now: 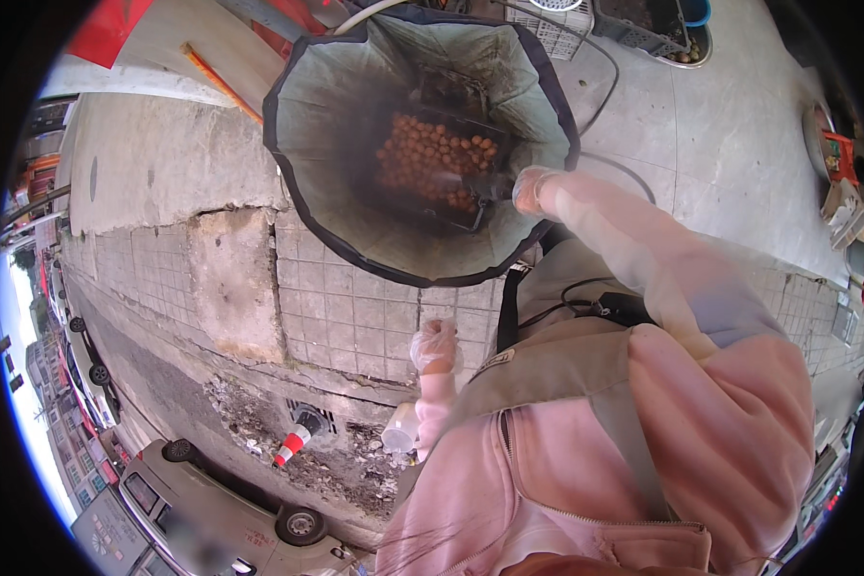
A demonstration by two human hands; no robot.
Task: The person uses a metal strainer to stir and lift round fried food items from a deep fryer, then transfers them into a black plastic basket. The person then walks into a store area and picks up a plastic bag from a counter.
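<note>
My right hand [529, 191], in a clear plastic glove, grips a dark spray nozzle [491, 189] inside a large fabric-walled tub [432, 263] with a dark rim. Pale spray leaves the nozzle toward many small, round, orange-brown items [432, 147]; their exact kind is unclear. They lie in a black plastic crate [468, 216] low in the tub, partly veiled by mist. Lower down, outside the tub, my left hand [435, 345] is also gloved. Its fingers are curled in, and nothing shows in them.
A dark hose [615, 68] loops across the floor beside the tub. Grey crates [637, 32] and a white basket [558, 32] stand behind. An orange pole [219, 83] leans near the left rim. A traffic cone [295, 441], a white plastic container [401, 428] and a parked van [216, 504] are streetside.
</note>
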